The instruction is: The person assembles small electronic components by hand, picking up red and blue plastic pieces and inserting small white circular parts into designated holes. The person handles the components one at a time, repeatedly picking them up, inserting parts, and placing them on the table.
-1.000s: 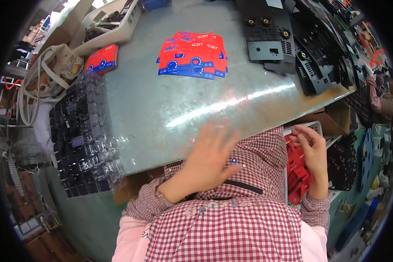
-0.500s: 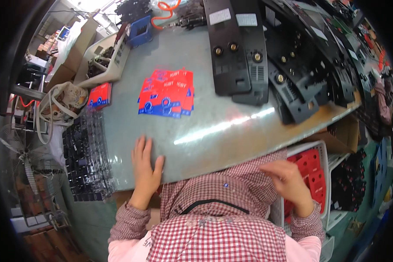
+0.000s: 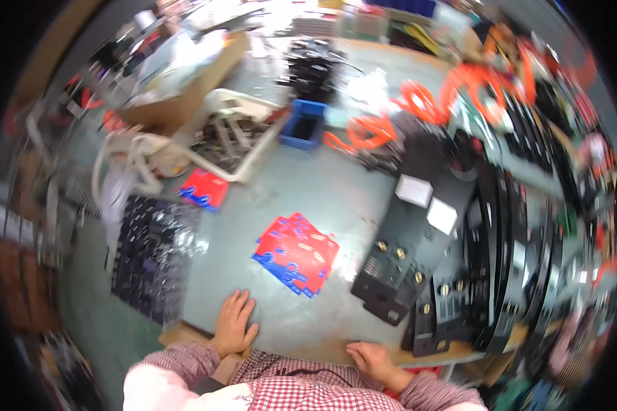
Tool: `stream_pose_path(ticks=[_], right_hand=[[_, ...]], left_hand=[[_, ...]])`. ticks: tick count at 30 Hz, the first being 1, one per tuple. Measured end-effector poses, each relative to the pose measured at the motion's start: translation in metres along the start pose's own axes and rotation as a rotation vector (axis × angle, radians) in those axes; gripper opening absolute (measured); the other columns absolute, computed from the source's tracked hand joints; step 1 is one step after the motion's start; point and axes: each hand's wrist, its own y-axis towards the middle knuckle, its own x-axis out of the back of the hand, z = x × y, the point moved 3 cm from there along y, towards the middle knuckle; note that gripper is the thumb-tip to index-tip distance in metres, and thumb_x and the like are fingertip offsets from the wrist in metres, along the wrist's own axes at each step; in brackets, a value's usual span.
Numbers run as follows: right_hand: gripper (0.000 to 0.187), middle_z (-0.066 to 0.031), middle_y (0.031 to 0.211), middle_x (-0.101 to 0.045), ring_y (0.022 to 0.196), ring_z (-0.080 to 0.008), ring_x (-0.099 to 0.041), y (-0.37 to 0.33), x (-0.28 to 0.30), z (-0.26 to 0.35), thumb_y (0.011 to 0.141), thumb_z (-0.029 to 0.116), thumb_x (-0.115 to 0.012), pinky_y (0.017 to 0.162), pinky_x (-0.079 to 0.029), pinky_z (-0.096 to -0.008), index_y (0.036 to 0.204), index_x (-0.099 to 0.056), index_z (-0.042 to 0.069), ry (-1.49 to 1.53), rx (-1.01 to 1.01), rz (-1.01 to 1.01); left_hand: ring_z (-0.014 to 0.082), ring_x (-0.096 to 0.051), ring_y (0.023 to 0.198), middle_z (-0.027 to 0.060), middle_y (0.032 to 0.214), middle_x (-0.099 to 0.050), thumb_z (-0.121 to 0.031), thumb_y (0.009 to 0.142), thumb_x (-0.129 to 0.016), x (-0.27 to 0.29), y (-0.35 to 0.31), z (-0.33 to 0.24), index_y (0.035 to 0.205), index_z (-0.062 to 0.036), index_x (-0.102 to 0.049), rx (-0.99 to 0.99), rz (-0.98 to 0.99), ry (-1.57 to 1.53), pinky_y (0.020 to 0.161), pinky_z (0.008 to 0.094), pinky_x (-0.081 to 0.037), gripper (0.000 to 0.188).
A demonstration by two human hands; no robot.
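My left hand lies on the grey table near its front edge, fingers stretched out, holding nothing. Beyond it sits a loose, fanned pile of red-and-blue printed cards, apart from both hands. My right hand is at the front edge of the table, its fingers curled in, with nothing visible in them. Long black plastic panels with round brass-coloured fittings overlap on the table beyond the right hand, more of them stacked to the right. The picture is somewhat blurred.
A smaller red-and-blue stack lies at the left, near a sheet of dark pieces under clear plastic. Behind stand a cream bin of parts and a small blue bin. Orange coiled hose lies at the back.
The view has tilted up and turned, showing more of the far table. My right hand has moved from above my lap to the table's front edge. My left hand stays on the table.
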Motion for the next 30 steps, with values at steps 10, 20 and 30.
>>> stream_pose_path(ticks=[10, 20, 30], right_hand=[[0.017, -0.0148, 0.082, -0.063, 0.073, -0.0355, -0.061, -0.009, -0.014, -0.001, 0.09, 0.024, -0.056, 0.064, -0.049, -0.043, 0.09, -0.059, 0.008, -0.256, -0.177, 0.208], [0.021, -0.0187, 0.081, -0.063, 0.075, -0.0374, -0.061, -0.032, 0.05, 0.028, 0.091, 0.027, -0.055, 0.063, -0.048, -0.0452, 0.093, -0.052, 0.006, 0.06, -0.331, 0.17], [0.022, -0.022, 0.082, -0.065, 0.078, -0.0372, -0.065, -0.178, 0.047, 0.006, 0.078, 0.022, -0.06, 0.068, -0.051, -0.0453, 0.082, -0.064, 0.001, 0.274, -0.934, -0.578]], left_hand=[[0.0371, -0.024, 0.138, 0.0175, 0.147, -0.031, -0.032, 0.081, -0.061, 0.014, 0.004, -0.011, 0.135, -0.003, -0.042, 0.104, 0.102, -0.021, 0.112, 0.0501, -0.022, 0.064], [0.0387, -0.005, 0.143, 0.0202, 0.156, -0.004, -0.046, 0.088, -0.056, -0.018, 0.014, -0.038, 0.148, 0.0012, -0.006, 0.465, 0.287, 0.158, 0.114, 0.0534, -0.006, 0.091], [0.0423, -0.017, 0.139, 0.03, 0.15, -0.013, -0.053, 0.084, -0.058, -0.025, 0.03, -0.034, 0.143, 0.011, -0.016, 0.433, 0.449, 0.373, 0.113, 0.0499, -0.019, 0.096]])
